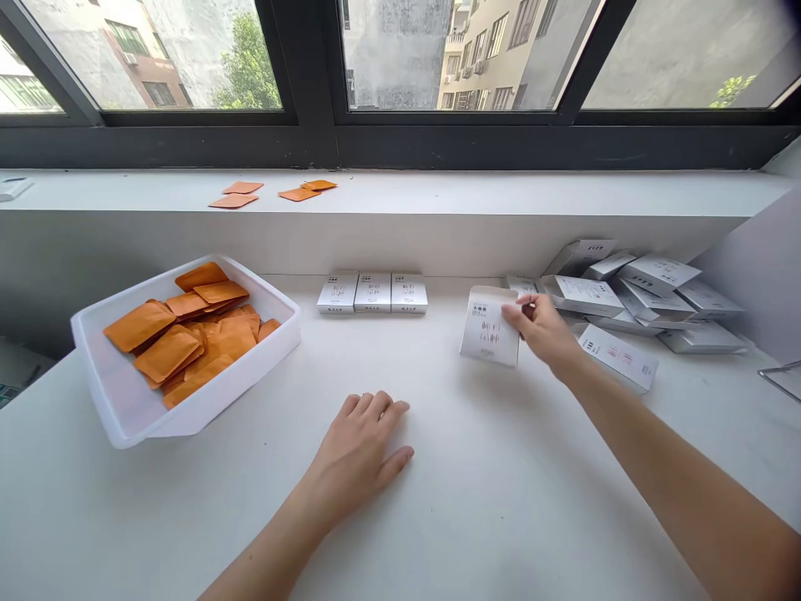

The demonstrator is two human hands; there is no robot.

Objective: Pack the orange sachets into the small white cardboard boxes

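My right hand (541, 328) grips a flat white printed carton (489, 330) by its edge, just above the white table (476, 517). My left hand (360, 446) rests palm down on the tabletop with its fingers spread a little, holding nothing. It is nearest to a white plastic tray (188, 417) of orange sachets (168, 338) on the left. In a row behind it stand three closed white cartons (372, 293). A loose pile of similar white cartons (651, 292) lies just beyond my right hand.
Several orange sachets (275, 191) lie on the white window sill (400, 196) under dark-framed windows (319, 92). A wall (751, 267) bounds the table on the right, near a thin metal wire object (779, 377). A small white item (12, 189) sits at the sill's left end.
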